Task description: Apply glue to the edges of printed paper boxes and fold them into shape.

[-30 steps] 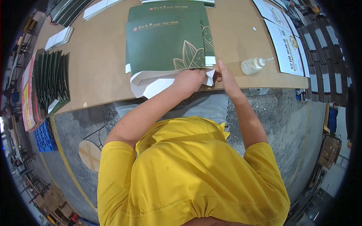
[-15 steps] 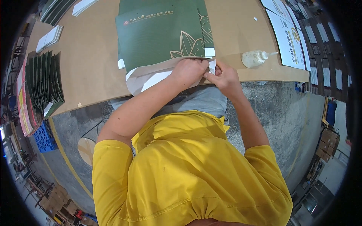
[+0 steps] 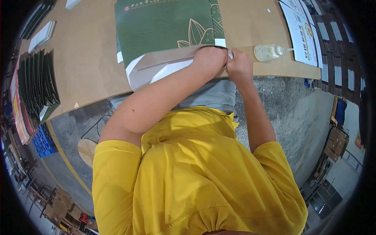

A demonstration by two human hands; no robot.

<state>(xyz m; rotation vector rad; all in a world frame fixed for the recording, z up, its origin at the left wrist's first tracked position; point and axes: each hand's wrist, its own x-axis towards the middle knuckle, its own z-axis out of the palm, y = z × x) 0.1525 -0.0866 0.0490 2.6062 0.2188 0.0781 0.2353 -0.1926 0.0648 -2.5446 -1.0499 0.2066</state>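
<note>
green paper bag [image 3: 164,29] lies flat on the brown work table [image 3: 88,70], its leaf-printed face up and its pale folded bottom flap [image 3: 156,68] turned toward the table's near edge. left hand [image 3: 210,58] rests on the right end of that flap, fingers curled down and pressing on the paper. right hand [image 3: 239,65] sits just beside the left one, touching it, at the bag's near right corner, where a small white tab of the bag shows between the two; its fingers are bent together on the flap's edge, though whether they pinch it i cannot tell. glue bottle [image 3: 268,52] lies on its side on the table just right of the bag, nozzle pointing away from it, a pale yellowish fill showing inside. stack of dark green folded bags [image 3: 37,82] stands fanned out well left of the bag. printed white sheets [image 3: 301,35] lie beyond the bottle, far right of the bag.
</note>
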